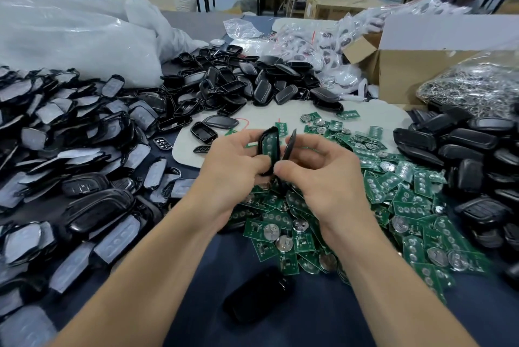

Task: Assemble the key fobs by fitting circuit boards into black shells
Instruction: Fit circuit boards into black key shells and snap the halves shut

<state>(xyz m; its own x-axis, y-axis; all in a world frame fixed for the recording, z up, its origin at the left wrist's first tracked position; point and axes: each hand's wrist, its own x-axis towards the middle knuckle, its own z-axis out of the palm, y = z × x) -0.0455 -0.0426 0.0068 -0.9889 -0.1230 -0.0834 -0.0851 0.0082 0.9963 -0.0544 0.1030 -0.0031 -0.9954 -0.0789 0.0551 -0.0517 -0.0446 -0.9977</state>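
Note:
My left hand (234,167) grips a black shell half (269,147) held upright, with a green circuit board showing inside it. My right hand (323,172) pinches a second thin black shell piece (289,147) edge-on, right beside the first; the two pieces are close together at their lower ends. Below and to the right lies a heap of green circuit boards (393,206) with round metal battery clips. A pile of black shells (247,82) sits behind my hands.
Shells with grey rubber pads (70,136) cover the left side. More black fobs (463,150) are stacked at right. One black fob (258,293) lies near the front edge. A cardboard box (407,71), a bag of metal rings (474,88) and plastic bags stand behind.

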